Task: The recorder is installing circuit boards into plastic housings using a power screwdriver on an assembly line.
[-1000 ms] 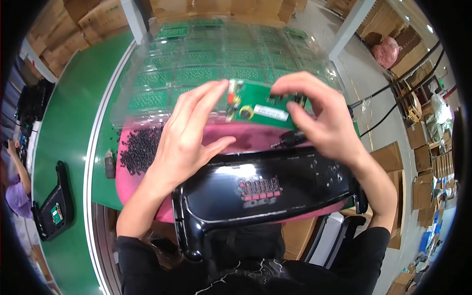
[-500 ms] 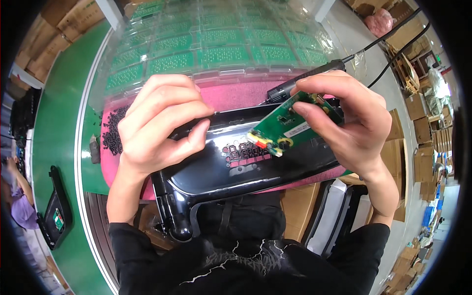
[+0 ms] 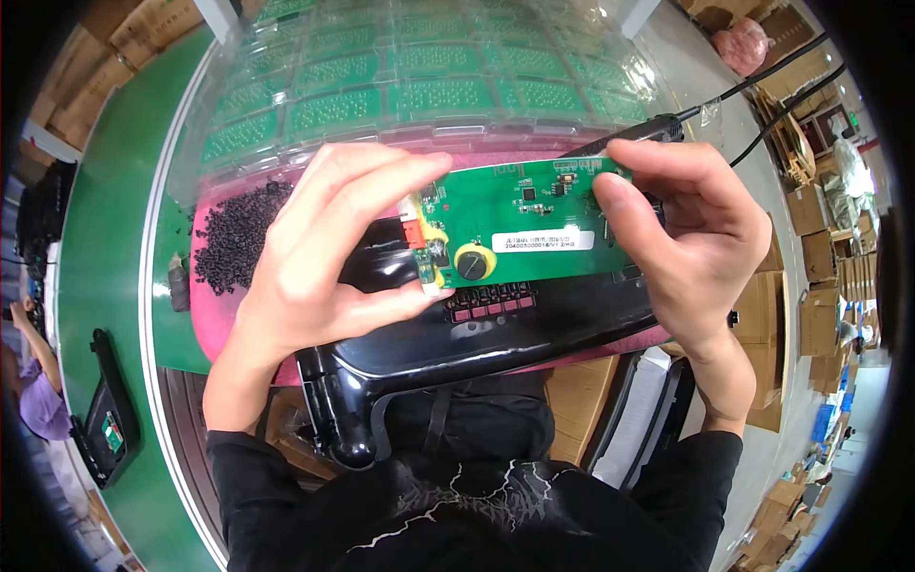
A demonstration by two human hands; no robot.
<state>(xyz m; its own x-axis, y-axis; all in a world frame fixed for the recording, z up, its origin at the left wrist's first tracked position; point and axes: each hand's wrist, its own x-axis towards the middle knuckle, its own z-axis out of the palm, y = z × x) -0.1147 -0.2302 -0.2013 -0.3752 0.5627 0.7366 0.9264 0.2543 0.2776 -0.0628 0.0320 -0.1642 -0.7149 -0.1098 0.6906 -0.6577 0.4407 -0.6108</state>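
A green circuit board (image 3: 477, 214) is held up level in front of me, component side in view. It carries a white label, a round black part ringed with yellow glue and a red-and-white connector. My left hand (image 3: 310, 257) grips the left end, thumb at the lower corner and fingers at the upper. The other end sits between the thumb and fingers of my right hand (image 3: 691, 238). Below the board lies a glossy black plastic housing (image 3: 419, 348) with a row of small rectangular openings; the board and hands hide part of it.
A pink mat (image 3: 214, 329) lies under the housing, with a heap of small black parts (image 3: 233, 243) at its left. Clear plastic trays (image 3: 429, 81) of green boards stand behind. A corded black electric screwdriver (image 3: 648, 133) lies back right. Another housing (image 3: 110, 429) rests far left.
The board has turned from a steep tilt to level and moved left and up. My left hand, earlier pinched near the housing's edge, has opened onto the board's left end.
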